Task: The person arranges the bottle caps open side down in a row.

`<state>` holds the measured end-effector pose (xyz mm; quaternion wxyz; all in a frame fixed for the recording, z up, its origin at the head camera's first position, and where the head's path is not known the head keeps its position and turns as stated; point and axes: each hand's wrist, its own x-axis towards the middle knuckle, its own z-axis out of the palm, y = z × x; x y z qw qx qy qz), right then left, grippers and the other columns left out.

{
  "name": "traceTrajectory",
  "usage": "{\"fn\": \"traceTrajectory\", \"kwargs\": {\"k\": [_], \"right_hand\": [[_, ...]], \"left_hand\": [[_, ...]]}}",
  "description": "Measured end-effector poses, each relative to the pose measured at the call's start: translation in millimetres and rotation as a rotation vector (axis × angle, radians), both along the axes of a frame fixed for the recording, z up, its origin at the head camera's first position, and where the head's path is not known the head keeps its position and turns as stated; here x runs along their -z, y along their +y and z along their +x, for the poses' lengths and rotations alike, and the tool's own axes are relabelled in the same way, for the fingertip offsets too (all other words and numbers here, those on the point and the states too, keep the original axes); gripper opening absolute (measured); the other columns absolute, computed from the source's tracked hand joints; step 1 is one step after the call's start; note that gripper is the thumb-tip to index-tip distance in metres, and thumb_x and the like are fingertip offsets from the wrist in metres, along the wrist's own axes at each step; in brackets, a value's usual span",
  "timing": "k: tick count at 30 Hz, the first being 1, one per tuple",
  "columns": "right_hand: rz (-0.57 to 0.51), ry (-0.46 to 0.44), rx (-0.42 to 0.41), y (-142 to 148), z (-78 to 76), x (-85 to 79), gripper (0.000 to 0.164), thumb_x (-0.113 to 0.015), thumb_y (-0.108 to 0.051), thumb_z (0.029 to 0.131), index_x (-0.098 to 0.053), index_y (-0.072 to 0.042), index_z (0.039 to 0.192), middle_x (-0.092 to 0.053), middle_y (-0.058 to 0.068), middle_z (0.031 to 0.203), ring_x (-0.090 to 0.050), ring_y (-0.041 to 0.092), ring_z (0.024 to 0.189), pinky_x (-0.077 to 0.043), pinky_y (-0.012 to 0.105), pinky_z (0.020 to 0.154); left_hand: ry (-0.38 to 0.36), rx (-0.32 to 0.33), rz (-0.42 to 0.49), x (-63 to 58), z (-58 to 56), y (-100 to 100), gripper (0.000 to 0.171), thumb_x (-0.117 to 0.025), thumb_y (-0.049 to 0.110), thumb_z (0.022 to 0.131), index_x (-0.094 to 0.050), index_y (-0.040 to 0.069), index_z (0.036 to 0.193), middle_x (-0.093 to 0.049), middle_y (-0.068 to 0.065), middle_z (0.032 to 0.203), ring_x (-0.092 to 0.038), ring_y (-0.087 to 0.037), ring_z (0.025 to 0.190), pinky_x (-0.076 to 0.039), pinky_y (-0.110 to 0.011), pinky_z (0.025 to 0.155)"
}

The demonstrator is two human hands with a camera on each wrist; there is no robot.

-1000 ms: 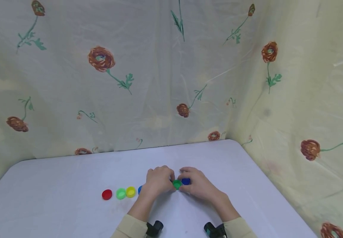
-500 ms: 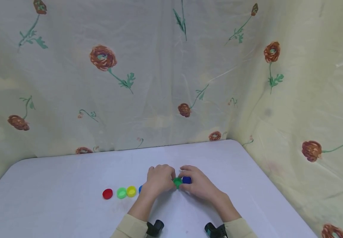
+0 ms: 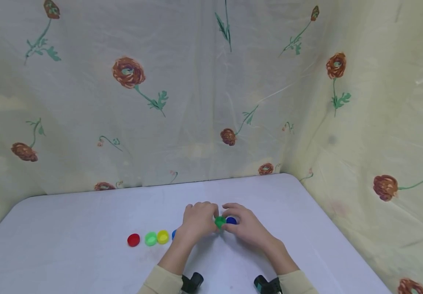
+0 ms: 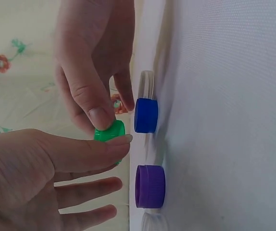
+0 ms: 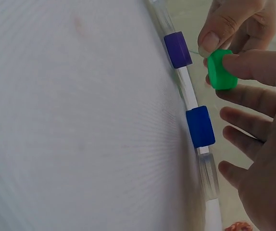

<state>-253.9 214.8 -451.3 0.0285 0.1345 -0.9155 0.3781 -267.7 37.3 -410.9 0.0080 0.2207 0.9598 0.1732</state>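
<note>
Between my two hands is a green bottle cap (image 3: 220, 222). The left hand (image 3: 199, 220) pinches it from the left, thumb and fingers at its rim. From the other side the right hand (image 3: 247, 227) grips it by thumb and fingertips, its other fingers spread. In the left wrist view the cap stands apart from the white tabletop. A dark blue cap (image 4: 147, 115) sits on the table by the right hand, with a clear cap (image 5: 208, 175) beyond it. Nearer the left hand lies a purple cap (image 4: 152, 186), which the left hand hides in the head view.
To the left on the white table (image 3: 68, 249) lie a red cap (image 3: 133, 240), a light green cap (image 3: 151, 239) and a yellow cap (image 3: 162, 237). A blue cap (image 3: 173, 234) is partly covered by the left arm. A flowered curtain (image 3: 182, 102) surrounds the table's back and right side.
Both hands have shifted slightly up and away in the head view, carrying the green cap with them. Their hold on it persists, and the caps on the left lie as before.
</note>
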Motion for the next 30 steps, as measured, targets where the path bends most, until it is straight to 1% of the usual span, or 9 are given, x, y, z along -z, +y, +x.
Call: {"fn": "traceTrajectory", "kwargs": {"k": [4, 8, 9, 13, 17, 21, 26, 30], "right_hand": [[-0.014, -0.021, 0.023, 0.6, -0.5, -0.5, 0.021, -0.073, -0.025, 0.087, -0.074, -0.02, 0.108, -0.058, 0.004, 0.142, -0.047, 0.034, 0.14, -0.034, 0.06, 0.114], [-0.039, -0.043, 0.043, 2.0, -1.6, -0.6, 0.02, -0.072, -0.027, 0.088, -0.073, -0.02, 0.106, -0.058, 0.003, 0.142, -0.045, 0.034, 0.141, -0.032, 0.062, 0.115], [-0.043, -0.05, 0.047, 2.2, -1.8, -0.7, 0.02, -0.071, -0.028, 0.088, -0.073, -0.019, 0.106, -0.059, 0.003, 0.142, -0.045, 0.034, 0.141, -0.032, 0.062, 0.115], [-0.061, -0.069, 0.054, 3.6, -2.6, -0.7, 0.02, -0.07, -0.029, 0.088, -0.074, -0.018, 0.104, -0.059, 0.004, 0.142, -0.044, 0.036, 0.141, -0.031, 0.063, 0.114], [-0.074, -0.075, 0.056, 4.9, -2.5, -1.3, 0.018, -0.069, -0.031, 0.089, -0.076, -0.019, 0.099, -0.059, 0.004, 0.141, -0.044, 0.036, 0.141, -0.032, 0.062, 0.114], [-0.089, -0.078, 0.047, 5.5, -1.2, -4.1, 0.019, -0.067, -0.035, 0.092, -0.077, -0.02, 0.098, -0.059, 0.005, 0.141, -0.044, 0.037, 0.141, -0.032, 0.062, 0.114], [-0.101, -0.083, 0.037, 7.4, -0.9, -4.2, 0.023, -0.064, -0.038, 0.093, -0.077, -0.019, 0.099, -0.059, 0.005, 0.142, -0.043, 0.038, 0.141, -0.03, 0.064, 0.114], [-0.096, -0.06, 0.035, 9.0, -1.7, -3.6, 0.025, -0.064, -0.038, 0.094, -0.077, -0.018, 0.1, -0.06, 0.007, 0.141, -0.044, 0.039, 0.14, -0.031, 0.065, 0.113]], "left_hand": [[0.023, 0.006, 0.017, -0.1, 0.9, 0.0, 0.028, -0.085, 0.025, 0.076, -0.074, 0.017, 0.1, -0.073, -0.001, 0.1, -0.062, -0.021, 0.09, -0.047, -0.052, 0.094], [0.057, 0.007, 0.033, -1.1, 1.6, -0.1, 0.028, -0.086, 0.025, 0.076, -0.076, 0.019, 0.101, -0.074, -0.002, 0.105, -0.064, -0.023, 0.093, -0.047, -0.05, 0.092], [0.063, 0.005, 0.033, -0.8, 1.7, 0.0, 0.028, -0.086, 0.025, 0.077, -0.076, 0.02, 0.102, -0.074, -0.002, 0.107, -0.064, -0.024, 0.095, -0.046, -0.05, 0.093], [0.093, 0.004, 0.027, -0.7, 2.4, 0.4, 0.026, -0.085, 0.025, 0.078, -0.078, 0.019, 0.102, -0.075, -0.001, 0.108, -0.065, -0.024, 0.099, -0.046, -0.05, 0.094], [0.131, -0.009, 0.023, -0.1, 2.9, 1.4, 0.021, -0.083, 0.024, 0.08, -0.079, 0.019, 0.101, -0.076, 0.0, 0.107, -0.066, -0.025, 0.102, -0.046, -0.051, 0.095], [0.163, -0.024, 0.017, 0.6, 2.9, 2.1, 0.018, -0.081, 0.026, 0.082, -0.08, 0.021, 0.099, -0.076, 0.0, 0.107, -0.067, -0.026, 0.105, -0.045, -0.054, 0.1], [0.17, -0.026, 0.023, 1.8, 2.6, 2.3, 0.016, -0.08, 0.029, 0.083, -0.081, 0.021, 0.097, -0.076, 0.0, 0.108, -0.066, -0.027, 0.108, -0.042, -0.061, 0.105], [0.183, -0.021, 0.02, 2.8, 1.9, 2.3, 0.015, -0.08, 0.031, 0.083, -0.081, 0.022, 0.095, -0.077, 0.0, 0.106, -0.067, -0.026, 0.107, -0.041, -0.062, 0.105]]}}
